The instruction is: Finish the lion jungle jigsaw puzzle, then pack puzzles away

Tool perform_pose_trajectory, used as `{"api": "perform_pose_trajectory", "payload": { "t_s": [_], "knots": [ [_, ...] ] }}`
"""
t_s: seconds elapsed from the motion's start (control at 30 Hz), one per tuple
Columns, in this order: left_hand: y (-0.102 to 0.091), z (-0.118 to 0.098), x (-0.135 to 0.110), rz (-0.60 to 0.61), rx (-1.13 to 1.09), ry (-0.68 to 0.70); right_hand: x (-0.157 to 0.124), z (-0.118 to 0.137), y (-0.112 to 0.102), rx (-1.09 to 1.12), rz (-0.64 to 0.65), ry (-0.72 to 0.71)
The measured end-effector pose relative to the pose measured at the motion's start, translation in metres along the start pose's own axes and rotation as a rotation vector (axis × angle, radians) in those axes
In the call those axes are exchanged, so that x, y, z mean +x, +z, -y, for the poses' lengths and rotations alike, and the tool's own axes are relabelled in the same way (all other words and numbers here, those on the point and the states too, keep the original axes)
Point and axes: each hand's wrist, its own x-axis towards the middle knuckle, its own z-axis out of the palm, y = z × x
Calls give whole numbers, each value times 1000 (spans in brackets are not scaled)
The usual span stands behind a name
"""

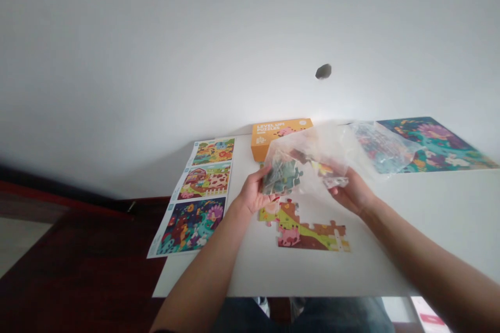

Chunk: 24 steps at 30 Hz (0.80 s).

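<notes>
A clear plastic bag [312, 143] is held up above the table between my two hands. My left hand [253, 191] grips its left side, where green puzzle pieces [284, 176] show through or at the plastic. My right hand [354, 193] has hold of the bag's right side, with a few more colourful pieces inside near the fingers. Below the bag lies a partly joined jigsaw puzzle [312, 237] showing a pink pig, brown soil and a white fence. Part of this puzzle is hidden behind my left hand and the bag.
An orange puzzle box [260, 151] stands against the wall. To the left lies a sheet with three pictures [205, 181], overhanging the white table [281, 278]. At the back right, a second plastic bag [385, 145] with pieces rests on a dark, colourful picture board [441, 143].
</notes>
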Motion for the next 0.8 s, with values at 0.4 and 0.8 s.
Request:
{"api": "perform_pose_trajectory", "payload": {
  "t_s": [0.4,0.8],
  "knots": [
    [4,17,4,235,220,-326,-21,16,-11,-39,33,-178],
    [7,35,8,292,190,-440,-44,7,7,173,592,-118]
  ]
}}
